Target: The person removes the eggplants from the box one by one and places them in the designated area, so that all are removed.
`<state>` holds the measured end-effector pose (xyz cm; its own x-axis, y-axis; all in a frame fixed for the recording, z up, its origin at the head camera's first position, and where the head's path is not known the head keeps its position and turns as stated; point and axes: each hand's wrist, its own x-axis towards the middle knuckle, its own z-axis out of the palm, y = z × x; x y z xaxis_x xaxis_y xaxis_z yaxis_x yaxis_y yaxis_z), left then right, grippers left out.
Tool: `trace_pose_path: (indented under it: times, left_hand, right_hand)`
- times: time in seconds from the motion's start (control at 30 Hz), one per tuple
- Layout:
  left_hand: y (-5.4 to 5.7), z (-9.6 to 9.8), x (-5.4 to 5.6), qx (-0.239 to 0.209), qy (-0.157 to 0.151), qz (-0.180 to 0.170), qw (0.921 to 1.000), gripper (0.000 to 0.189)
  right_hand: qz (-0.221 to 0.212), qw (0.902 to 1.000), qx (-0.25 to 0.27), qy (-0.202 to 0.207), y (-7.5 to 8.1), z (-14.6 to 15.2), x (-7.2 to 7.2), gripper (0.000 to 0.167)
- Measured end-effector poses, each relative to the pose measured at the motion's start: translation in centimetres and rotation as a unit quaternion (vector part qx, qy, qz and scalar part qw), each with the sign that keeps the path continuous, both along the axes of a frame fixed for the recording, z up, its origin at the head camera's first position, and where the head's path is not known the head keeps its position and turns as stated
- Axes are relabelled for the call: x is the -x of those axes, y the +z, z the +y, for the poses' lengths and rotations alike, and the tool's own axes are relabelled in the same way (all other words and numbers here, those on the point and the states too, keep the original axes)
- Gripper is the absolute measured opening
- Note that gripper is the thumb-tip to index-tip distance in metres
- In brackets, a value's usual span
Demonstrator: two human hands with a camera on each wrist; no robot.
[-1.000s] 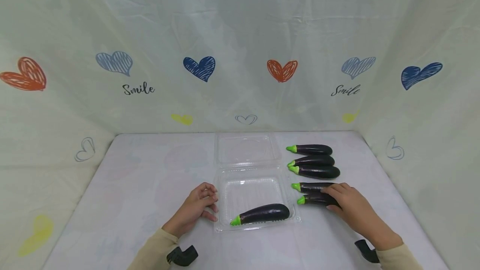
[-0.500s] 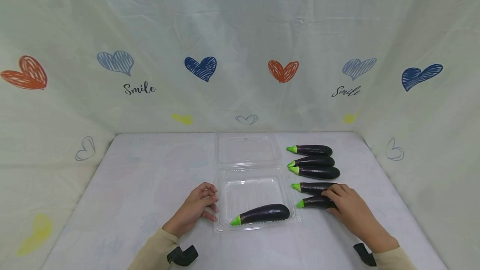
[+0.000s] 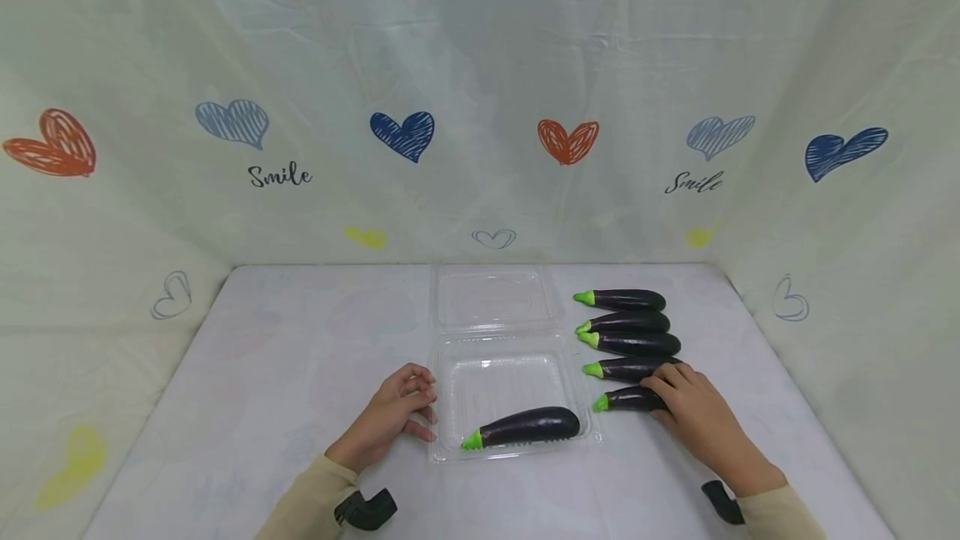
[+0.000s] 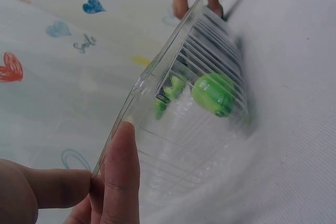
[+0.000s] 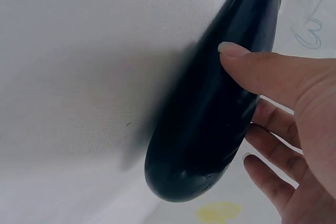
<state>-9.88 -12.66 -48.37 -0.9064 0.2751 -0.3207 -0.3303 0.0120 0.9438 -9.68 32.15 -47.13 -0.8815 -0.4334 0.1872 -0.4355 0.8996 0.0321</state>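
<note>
A clear plastic clamshell container (image 3: pixel 495 377) lies with its lid folded back. Inside its near side rests one dark purple eggplant (image 3: pixel 532 426), green stem pointing left. At the left rim is my left hand (image 3: pixel 386 415); in the left wrist view its thumb (image 4: pixel 121 171) and index finger pinch that rim. My right hand (image 3: pixel 697 423) grips the nearest eggplant (image 3: pixel 628 399) of the right-hand row by its thick end. The right wrist view shows the thumb on one side of this eggplant (image 5: pixel 210 103) and the other fingers behind it, partly hidden.
Beyond the held eggplant, several more eggplants (image 3: pixel 633 345) lie in a row to the right of the container, stems to the left. The lid (image 3: pixel 491 298) extends toward the back edge of the white table (image 3: pixel 315 332). A curtain (image 3: pixel 480 65) printed with hearts surrounds it.
My right hand has shifted slightly left and settled around the nearest eggplant. The neighbouring eggplant has moved slightly away, widening the gap between them. My left hand has stayed at the rim.
</note>
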Motion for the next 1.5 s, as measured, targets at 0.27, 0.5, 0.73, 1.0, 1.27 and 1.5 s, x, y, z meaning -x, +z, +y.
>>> trace_pose_path:
  times: [0.27, 0.5, 0.73, 1.0, 1.27, 1.5]
  left_hand:
    - [-0.1, 0.0, 0.1, 0.001, -0.003, 0.004, 1.0, 0.022]
    - [-0.1, 0.0, 0.0, 0.0, 0.001, 0.001, 1.0, 0.021]
    - [-0.1, 0.0, 0.0, -0.003, 0.001, -0.001, 1.0, 0.022]
    - [0.0, 0.0, 0.0, -0.004, 0.001, -0.002, 1.0, 0.021]
    - [-0.1, 0.0, 0.0, -0.008, -0.001, 0.0, 1.0, 0.022]
    - [0.0, 0.0, -0.1, -0.012, -0.002, 0.0, 0.9999, 0.022]
  right_hand:
    - [0.017, 0.9998, 0.005, 0.013, -0.2, 0.0, 0.4, 0.045]
    - [0.003, 1.0, -0.002, 0.0, 0.1, -0.3, 0.1, 0.045]
    - [-0.002, 1.0, -0.003, -0.005, 0.4, -0.7, -0.2, 0.045]
    - [0.013, 0.9999, 0.0, 0.006, 0.6, -1.0, -0.5, 0.047]
    - [0.052, 0.9974, 0.018, 0.046, 2.0, -2.2, -0.6, 0.051]
    - [0.096, 0.9894, 0.022, 0.107, 3.7, -4.6, 0.1, 0.051]
